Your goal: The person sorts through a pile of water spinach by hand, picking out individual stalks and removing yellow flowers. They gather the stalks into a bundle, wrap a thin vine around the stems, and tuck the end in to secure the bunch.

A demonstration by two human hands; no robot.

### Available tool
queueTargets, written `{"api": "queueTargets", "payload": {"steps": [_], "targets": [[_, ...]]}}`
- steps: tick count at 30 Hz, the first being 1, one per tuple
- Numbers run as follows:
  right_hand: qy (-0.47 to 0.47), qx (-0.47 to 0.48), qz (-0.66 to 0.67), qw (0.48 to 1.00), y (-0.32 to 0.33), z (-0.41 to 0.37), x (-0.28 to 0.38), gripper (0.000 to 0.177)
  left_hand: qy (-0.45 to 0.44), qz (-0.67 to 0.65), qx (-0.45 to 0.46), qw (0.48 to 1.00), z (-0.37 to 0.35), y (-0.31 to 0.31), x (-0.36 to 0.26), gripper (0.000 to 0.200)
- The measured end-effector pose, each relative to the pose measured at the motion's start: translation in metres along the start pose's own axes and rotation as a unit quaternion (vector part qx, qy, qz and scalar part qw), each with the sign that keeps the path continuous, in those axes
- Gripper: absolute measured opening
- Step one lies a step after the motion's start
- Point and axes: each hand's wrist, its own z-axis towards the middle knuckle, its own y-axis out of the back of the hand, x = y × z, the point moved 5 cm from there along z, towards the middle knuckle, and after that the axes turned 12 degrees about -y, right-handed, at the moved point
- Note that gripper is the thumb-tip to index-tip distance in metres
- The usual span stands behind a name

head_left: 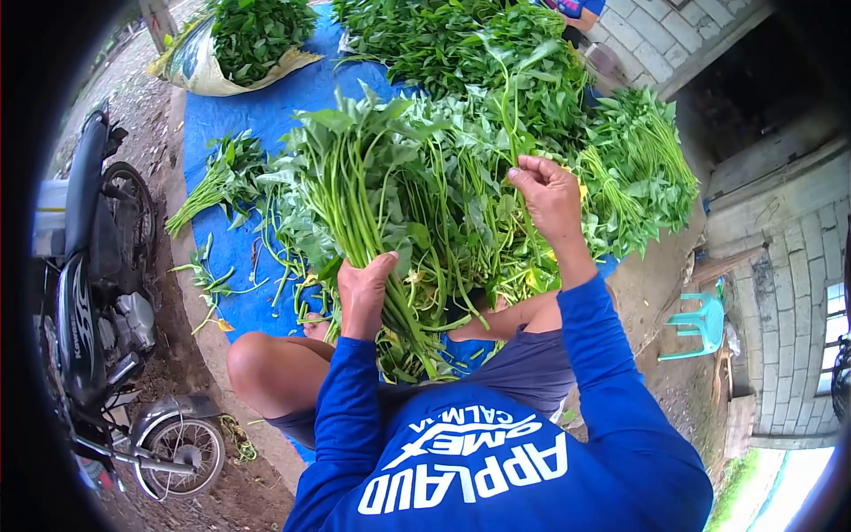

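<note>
My left hand point(362, 297) is wrapped round a thick bunch of water spinach point(355, 199), its leafy tops pointing up and away from me and its stem ends hanging toward my lap. Between the thumb and fingers of my right hand point(551, 197) is a single water spinach stem point(508, 106), held upright with leaves at its tip. Under and between both hands spreads a loose heap of water spinach point(461, 191), with some yellowed leaves and cut stem pieces near my feet.
A blue tarp point(235, 111) covers the ground. On it are a tied-looking bundle point(217, 182) at left, more bundles point(651, 164) at right and a leaf-filled sack point(191, 58). A motorcycle point(97, 310) stands left; a green plastic chair point(700, 324) is right. Another person's sleeve point(581, 9) shows at the top.
</note>
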Motion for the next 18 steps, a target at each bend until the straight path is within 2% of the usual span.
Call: {"api": "queueTargets", "payload": {"steps": [1, 2, 4, 5, 7, 8, 10, 11, 14, 15, 17, 18], "targets": [[0.015, -0.001, 0.012, 1.0, -0.008, -0.003, -0.005, 0.034, -0.001, 0.004, 0.007, 1.0, -0.001, -0.001, 0.001, 0.03], [0.023, -0.032, -0.049, 0.998, -0.013, -0.005, -0.01, 0.035, 0.0, 0.01, 0.014, 1.0, 0.001, -0.001, 0.003, 0.029], [0.024, -0.01, -0.093, 0.995, -0.042, -0.019, -0.001, 0.034, -0.018, 0.0, 0.031, 0.999, 0.006, -0.005, 0.012, 0.028], [0.022, 0.001, -0.114, 0.993, -0.058, -0.029, -0.003, 0.033, 0.006, -0.013, 0.027, 1.0, 0.007, -0.008, 0.02, 0.03], [0.058, 0.114, -0.104, 0.986, -0.106, -0.046, -0.026, 0.032, 0.05, -0.055, 0.065, 0.995, 0.008, -0.016, 0.032, 0.029], [-0.012, 0.182, -0.113, 0.977, -0.127, -0.054, -0.045, 0.033, 0.074, -0.093, 0.077, 0.99, 0.006, -0.017, 0.041, 0.029], [-0.109, 0.207, -0.096, 0.968, -0.15, -0.056, -0.091, 0.037, 0.112, -0.17, 0.101, 0.974, 0.009, -0.018, 0.056, 0.029], [-0.169, 0.223, -0.076, 0.957, -0.156, -0.056, -0.106, 0.039, 0.121, -0.172, 0.108, 0.972, 0.012, -0.016, 0.061, 0.029], [-0.27, 0.241, -0.023, 0.932, -0.163, -0.064, -0.12, 0.038, 0.161, -0.157, 0.15, 0.963, 0.015, -0.007, 0.086, 0.034], [-0.307, 0.266, 0.0, 0.914, -0.163, -0.064, -0.124, 0.031, 0.185, -0.137, 0.164, 0.959, 0.012, -0.003, 0.085, 0.033], [-0.315, 0.287, 0.043, 0.904, -0.165, -0.056, -0.143, 0.027, 0.134, -0.121, 0.135, 0.974, 0.009, -0.006, 0.083, 0.032], [-0.311, 0.259, 0.029, 0.914, -0.165, -0.058, -0.14, 0.022, 0.085, -0.093, 0.108, 0.986, 0.003, -0.011, 0.065, 0.041]]}}
